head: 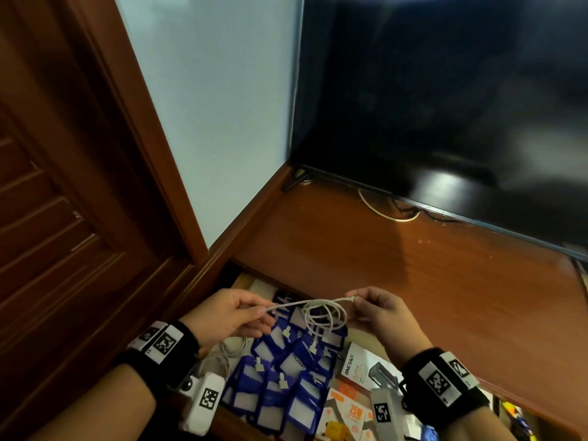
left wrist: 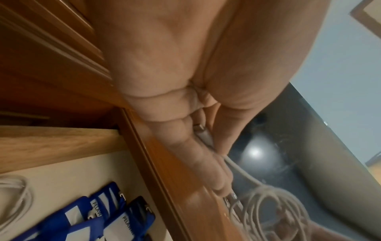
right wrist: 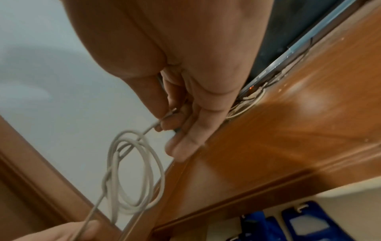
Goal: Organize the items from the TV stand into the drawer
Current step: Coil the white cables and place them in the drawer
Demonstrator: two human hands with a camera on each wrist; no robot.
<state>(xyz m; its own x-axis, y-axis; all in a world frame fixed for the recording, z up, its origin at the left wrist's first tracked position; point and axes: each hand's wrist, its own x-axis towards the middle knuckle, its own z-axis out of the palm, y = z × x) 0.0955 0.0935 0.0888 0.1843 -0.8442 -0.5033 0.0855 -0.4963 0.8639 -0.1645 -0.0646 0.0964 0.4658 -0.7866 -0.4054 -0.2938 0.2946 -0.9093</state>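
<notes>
A white cable [head: 321, 313] hangs in loose coils between my two hands, above the open drawer [head: 245, 283]. My left hand [head: 254, 308] pinches one end, and the plug [left wrist: 203, 133] lies between its thumb and fingers. My right hand [head: 354, 302] pinches the other end with thumb and forefinger. The right wrist view has the cable coils [right wrist: 134, 176] dangling below my fingertips [right wrist: 163, 120]. The brown TV stand top [head: 397, 265] lies just behind the hands.
The drawer holds several blue badge holders [head: 286, 367], another white cable [head: 234, 345] at its left, and boxed items [head: 359, 367] at the right. A black TV [head: 445, 100] stands on the stand with cables [head: 391, 214] beneath. A wooden door frame [head: 79, 186] is left.
</notes>
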